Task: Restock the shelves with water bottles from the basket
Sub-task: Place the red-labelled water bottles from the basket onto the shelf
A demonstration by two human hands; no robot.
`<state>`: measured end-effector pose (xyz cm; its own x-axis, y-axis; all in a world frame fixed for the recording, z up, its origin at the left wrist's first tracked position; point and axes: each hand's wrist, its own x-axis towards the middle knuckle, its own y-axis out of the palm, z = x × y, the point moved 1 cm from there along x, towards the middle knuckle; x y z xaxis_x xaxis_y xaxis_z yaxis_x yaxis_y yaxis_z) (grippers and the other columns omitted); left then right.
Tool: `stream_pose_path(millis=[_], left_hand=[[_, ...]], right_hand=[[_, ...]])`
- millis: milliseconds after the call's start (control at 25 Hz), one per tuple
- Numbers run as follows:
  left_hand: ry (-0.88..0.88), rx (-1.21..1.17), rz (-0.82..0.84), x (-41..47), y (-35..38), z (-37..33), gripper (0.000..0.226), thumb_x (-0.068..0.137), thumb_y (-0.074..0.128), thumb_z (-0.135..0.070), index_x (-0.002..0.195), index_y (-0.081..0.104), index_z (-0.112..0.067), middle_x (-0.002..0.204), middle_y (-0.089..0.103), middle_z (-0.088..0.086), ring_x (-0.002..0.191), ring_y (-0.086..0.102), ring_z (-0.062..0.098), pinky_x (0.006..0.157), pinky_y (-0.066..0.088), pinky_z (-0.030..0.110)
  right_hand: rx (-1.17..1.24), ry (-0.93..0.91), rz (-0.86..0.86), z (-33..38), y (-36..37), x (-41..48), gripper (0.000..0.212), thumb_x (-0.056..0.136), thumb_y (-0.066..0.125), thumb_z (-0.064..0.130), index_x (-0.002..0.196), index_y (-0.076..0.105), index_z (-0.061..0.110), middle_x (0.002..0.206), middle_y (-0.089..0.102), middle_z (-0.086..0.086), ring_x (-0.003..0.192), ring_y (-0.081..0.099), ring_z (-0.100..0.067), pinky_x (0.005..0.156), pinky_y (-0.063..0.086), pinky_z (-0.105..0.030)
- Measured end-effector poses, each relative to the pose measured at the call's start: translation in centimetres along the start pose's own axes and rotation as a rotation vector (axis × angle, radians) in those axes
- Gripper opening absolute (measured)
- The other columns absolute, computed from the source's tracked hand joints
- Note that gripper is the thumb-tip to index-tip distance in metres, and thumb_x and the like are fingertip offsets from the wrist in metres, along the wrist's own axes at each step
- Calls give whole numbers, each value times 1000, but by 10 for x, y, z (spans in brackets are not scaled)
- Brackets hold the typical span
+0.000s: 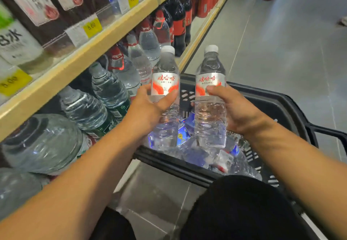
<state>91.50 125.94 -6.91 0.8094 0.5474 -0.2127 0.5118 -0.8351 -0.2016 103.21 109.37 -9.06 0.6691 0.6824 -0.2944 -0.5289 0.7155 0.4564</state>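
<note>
We cannot see the fingers of the left hand [148, 108]. They wrap behind the left bottle [165, 67], and only the thumb shows, laid across the front just below the label. The right hand [238, 112] grips the right bottle [210, 112] the same way, thumb on the label's lower edge and fingers hidden behind.

A dark knee [244, 206] covers the near corner of the basket [262, 94]. The loose bottles [199, 155] inside are a glare of clear plastic and blue labels that we cannot count. Goods above the shelf [78, 61] are blurred and cut off by the frame.

Both held bottles stand upright, side by side but apart, above the basket and just beside the row of water bottles [120, 70] under the shelf. Each is clear and ribbed below, with a white cap and a silver label bearing red characters and orange-red shapes.
</note>
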Motion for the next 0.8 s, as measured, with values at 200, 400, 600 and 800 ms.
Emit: stream_pose_path(millis=[200,400,600,800], left_hand=[[14,-1,-135,-42,-60,-20,49,83,62,-54,121,52,-25,105,67,-1,90,69,25,72,60,36],[73,-55,-330,-100,-131,-45,34,84,59,-55,112,55,-36,98,64,-18,90,64,6,71,52,29],[90,-13,-526,-174,-197,-49,75,56,59,-79,116,57,-35,99,69,-14,85,67,2,74,51,31],[104,7,-674,-240,-253,-43,65,62,59,-72,114,57,-33,92,69,-14,75,66,-5,64,49,15]], right_hand=[[20,7,126,14,75,-9,55,78,64,19,128,51,1,88,66,-15,72,66,-27,69,57,-40],[35,117,308,14,163,-28,43,64,72,14,105,68,4,88,69,-15,72,68,-26,68,57,-37],[23,186,593,-10,247,-55,62,39,90,29,96,76,8,93,72,-15,79,70,-28,75,57,-42],[18,293,761,-43,326,-83,65,35,93,28,95,76,7,85,72,-14,73,71,-27,75,57,-43]])
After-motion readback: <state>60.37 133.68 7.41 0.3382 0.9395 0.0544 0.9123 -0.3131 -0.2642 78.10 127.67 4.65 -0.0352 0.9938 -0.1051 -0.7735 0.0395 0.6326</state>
